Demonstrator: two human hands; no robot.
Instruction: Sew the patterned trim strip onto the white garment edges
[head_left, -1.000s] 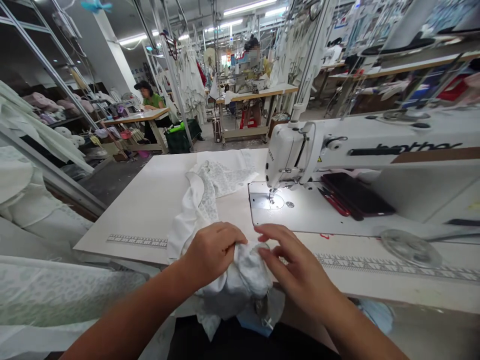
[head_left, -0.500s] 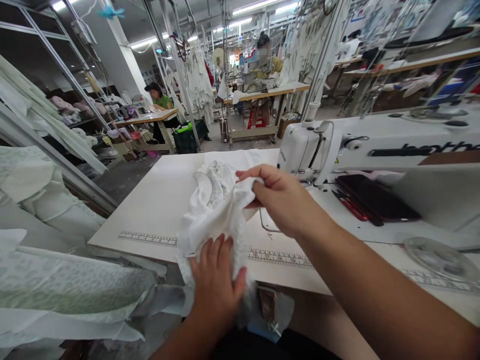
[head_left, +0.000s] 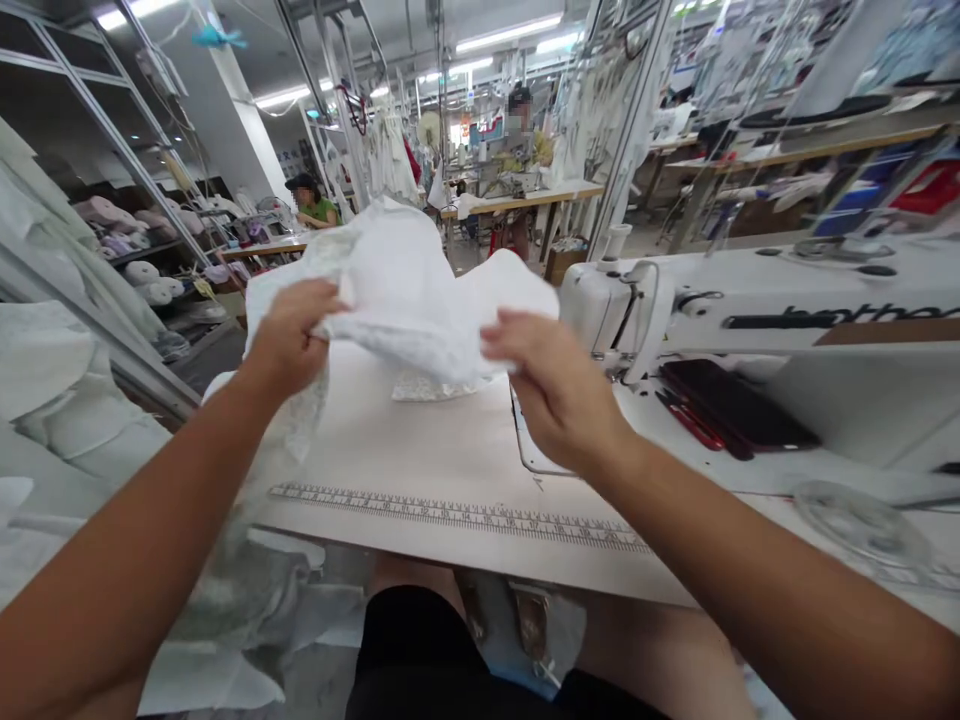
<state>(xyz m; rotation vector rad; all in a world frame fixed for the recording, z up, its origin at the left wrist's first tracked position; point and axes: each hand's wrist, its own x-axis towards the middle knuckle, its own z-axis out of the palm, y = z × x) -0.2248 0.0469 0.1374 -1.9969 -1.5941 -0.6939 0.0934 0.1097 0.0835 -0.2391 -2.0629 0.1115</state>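
Both my hands hold up a crumpled piece of white fabric (head_left: 405, 300) above the sewing table (head_left: 420, 450). My left hand (head_left: 292, 335) grips its left side, and a sheer lace part hangs down below that hand. My right hand (head_left: 551, 385) pinches the lower right edge of the cloth. A patterned white part of the fabric (head_left: 431, 387) lies on the tabletop under the raised cloth. To the right of my right hand stands a white Brother sewing machine (head_left: 622, 300), and its needle area is hidden behind the fabric and hand.
A dark flat phone-like object (head_left: 739, 405) and red-handled scissors (head_left: 690, 420) lie beside the machine. A measuring tape (head_left: 457, 515) runs along the table's front edge. Pale patterned fabric (head_left: 45, 370) is piled at left. A co-worker (head_left: 315, 205) sits at a distant table.
My hands have lifted the white fabric off the table and pulled it apart. My left hand has moved up and to the left, and my right hand has dropped slightly.
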